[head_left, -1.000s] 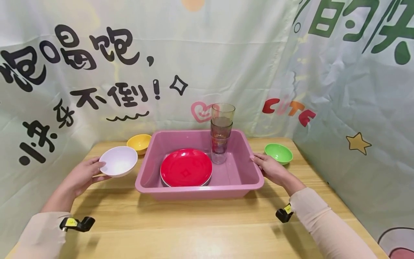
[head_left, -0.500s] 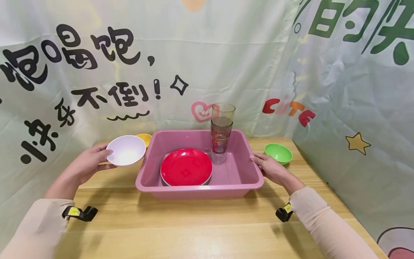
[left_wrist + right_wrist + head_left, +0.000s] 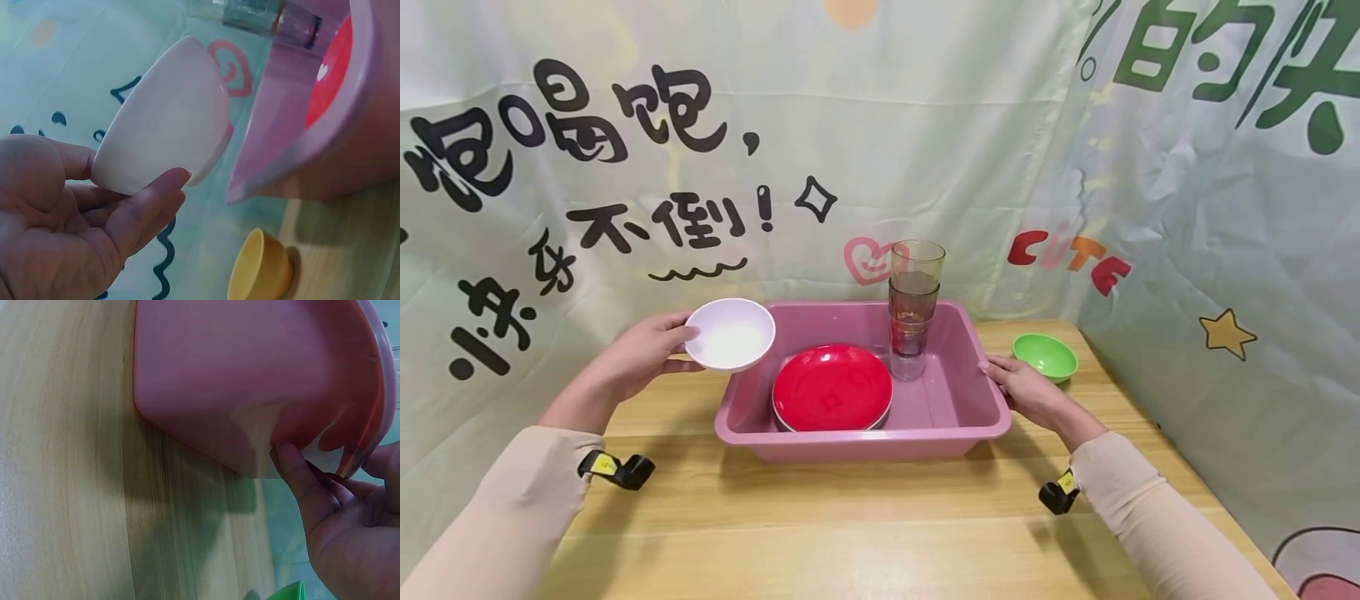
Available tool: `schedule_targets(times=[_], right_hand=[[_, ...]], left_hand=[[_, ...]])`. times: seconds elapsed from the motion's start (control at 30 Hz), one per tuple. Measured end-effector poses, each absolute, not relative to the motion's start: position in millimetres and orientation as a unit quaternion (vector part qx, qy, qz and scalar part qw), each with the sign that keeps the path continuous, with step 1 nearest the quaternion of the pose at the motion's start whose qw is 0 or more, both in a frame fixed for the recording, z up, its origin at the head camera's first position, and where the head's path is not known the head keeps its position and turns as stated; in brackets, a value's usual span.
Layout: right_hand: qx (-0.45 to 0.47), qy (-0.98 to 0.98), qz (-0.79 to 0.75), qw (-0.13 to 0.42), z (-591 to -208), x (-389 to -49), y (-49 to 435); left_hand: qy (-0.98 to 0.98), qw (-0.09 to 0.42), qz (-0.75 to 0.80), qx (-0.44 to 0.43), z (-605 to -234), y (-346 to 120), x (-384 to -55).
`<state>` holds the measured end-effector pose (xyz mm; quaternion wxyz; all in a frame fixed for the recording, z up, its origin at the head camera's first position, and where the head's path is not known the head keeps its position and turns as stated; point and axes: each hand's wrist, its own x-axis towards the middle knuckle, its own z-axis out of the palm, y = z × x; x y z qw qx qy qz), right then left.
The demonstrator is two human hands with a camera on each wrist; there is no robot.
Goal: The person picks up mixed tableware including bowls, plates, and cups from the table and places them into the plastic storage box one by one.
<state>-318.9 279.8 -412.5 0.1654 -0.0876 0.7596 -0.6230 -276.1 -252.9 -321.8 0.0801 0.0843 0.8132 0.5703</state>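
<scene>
My left hand (image 3: 651, 354) pinches the edge of a white bowl (image 3: 731, 335), thumb at the rim and fingers underneath. The bowl is held up over the left back corner of a pink basin (image 3: 865, 447). In the left wrist view the white bowl (image 3: 169, 119) is seen from its side, apart from the basin. On the basin's right rim my right hand (image 3: 1026, 390) keeps hold, thumb above and fingers against the outer wall, as the right wrist view shows. Inside the basin lie a red plate (image 3: 832, 388) on top of a pale one and an upright stack of glasses (image 3: 913, 308).
A green bowl (image 3: 1046, 357) stands on the wooden table (image 3: 880, 525), right of the basin. Left of the basin a yellow bowl (image 3: 259, 269) shows in the left wrist view; the white bowl and hand hide it from the head camera. Printed cloth (image 3: 970, 125) hangs behind.
My left hand has carried the white bowl right and upward, from beside the basin to above its left back corner, covering the yellow bowl. The right hand and basin stay put.
</scene>
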Motion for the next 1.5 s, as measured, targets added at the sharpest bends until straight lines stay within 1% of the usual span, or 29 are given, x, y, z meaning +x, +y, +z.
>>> schedule_targets(times=[0.37, 0.57, 1.13, 1.4, 1.5], right_hand=[[-0.088, 0.762, -0.620, 0.167, -412, -319, 280], [-0.089, 0.761, -0.620, 0.169, -412, -320, 280], [-0.090, 0.758, -0.622, 0.173, -411, -320, 280], [-0.088, 0.768, -0.610, 0.172, -408, -319, 279], [-0.083, 0.788, -0.588, 0.164, -405, -319, 278]], left_hand=[[0.806, 0.097, 0.574, 0.107, -312, -219, -288], [0.813, 0.105, 0.563, 0.101, -309, -203, -294], [0.823, 0.101, 0.550, 0.097, -308, -163, -311], [0.803, 0.120, 0.576, 0.096, -310, -144, -318], [0.799, 0.130, 0.579, 0.096, -310, -137, -320]])
